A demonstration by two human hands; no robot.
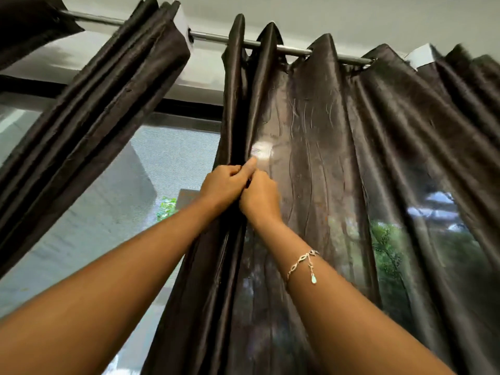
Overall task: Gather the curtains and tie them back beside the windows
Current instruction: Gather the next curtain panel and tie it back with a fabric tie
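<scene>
A dark brown satin curtain hangs spread from a metal rod over the right part of the window. Both my hands are raised at its left edge. My left hand grips the bunched edge folds, fingers curled round the fabric. My right hand, with a bracelet on its wrist, pinches the adjoining fold right beside the left hand. A second dark curtain hangs gathered in tight pleats to the left, slanting down to the frame's left side.
Between the two curtains the window glass is bare, showing a grey wall and green foliage outside. A dark window frame bar runs under the white ceiling. Trees show through the thin right curtain.
</scene>
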